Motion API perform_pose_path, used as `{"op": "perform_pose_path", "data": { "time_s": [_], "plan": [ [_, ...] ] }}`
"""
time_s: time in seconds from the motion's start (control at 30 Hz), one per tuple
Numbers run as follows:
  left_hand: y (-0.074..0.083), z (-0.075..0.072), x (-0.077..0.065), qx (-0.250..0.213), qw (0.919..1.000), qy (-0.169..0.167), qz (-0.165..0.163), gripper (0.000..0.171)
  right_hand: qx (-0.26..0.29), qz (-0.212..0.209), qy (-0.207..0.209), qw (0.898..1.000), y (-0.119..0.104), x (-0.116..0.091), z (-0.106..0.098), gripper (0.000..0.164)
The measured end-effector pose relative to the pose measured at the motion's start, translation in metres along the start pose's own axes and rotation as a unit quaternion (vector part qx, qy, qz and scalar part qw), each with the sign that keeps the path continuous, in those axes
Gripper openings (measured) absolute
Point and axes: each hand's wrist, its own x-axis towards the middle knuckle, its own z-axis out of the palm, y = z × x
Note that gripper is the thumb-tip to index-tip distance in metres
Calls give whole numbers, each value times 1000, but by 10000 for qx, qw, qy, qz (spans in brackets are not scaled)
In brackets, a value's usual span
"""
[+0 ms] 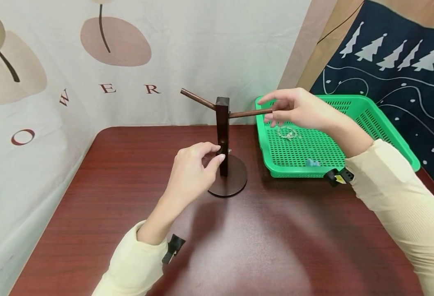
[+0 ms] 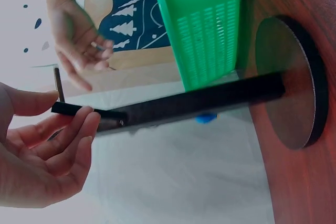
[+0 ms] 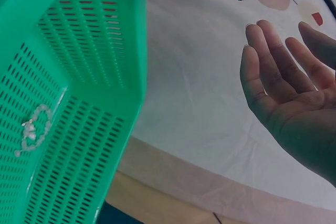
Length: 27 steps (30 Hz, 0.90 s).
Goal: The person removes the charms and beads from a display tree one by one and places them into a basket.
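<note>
A dark wooden stand (image 1: 223, 123) with a round base (image 1: 235, 181) and several pegs stands at the back of the table. My left hand (image 1: 192, 170) is at its post; in the left wrist view, thumb and fingers are around the end of a short dark peg (image 2: 67, 109). Tiny clear bits (image 1: 229, 151) show beside the post, and a small blue thing (image 2: 206, 118) shows behind it in the left wrist view. My right hand (image 1: 296, 107) is raised with loosely bent fingers by the tip of the right peg (image 1: 250, 113); its palm holds nothing in the right wrist view.
A green perforated basket (image 1: 268, 160) stands behind and below my right hand. Inside lie a clear beaded bracelet (image 3: 38, 127) and a small blue item (image 1: 312, 163). A printed cloth (image 1: 202, 49) hangs right behind the brown table (image 1: 102, 185).
</note>
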Motion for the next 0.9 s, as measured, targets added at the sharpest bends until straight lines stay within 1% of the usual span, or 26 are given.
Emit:
{"op": "perform_pose_path", "data": {
  "time_s": [0.2,0.3,0.43,0.53,0.7,0.9],
  "plan": [
    [-4,-10,1,-241,9988,-359,-227,14,-34,192,-114,9997,10,-3,2,29],
    [-6,-15,3,-374,9967,-573,-445,17,-28,285,-143,9995,14,-3,5,30],
    [-13,-21,6,-502,9925,-833,-734,19,61,280,-213,9994,19,-2,11,32],
    [-18,-24,8,-558,9904,-944,-837,19,188,276,-274,9991,22,-1,15,30],
    [-25,-28,14,-630,9871,-1093,-991,20,462,271,-349,9980,26,-1,22,21],
    [-36,-32,25,-630,9835,-1220,-1182,20,465,195,-464,9976,29,0,29,16]
  ]
}}
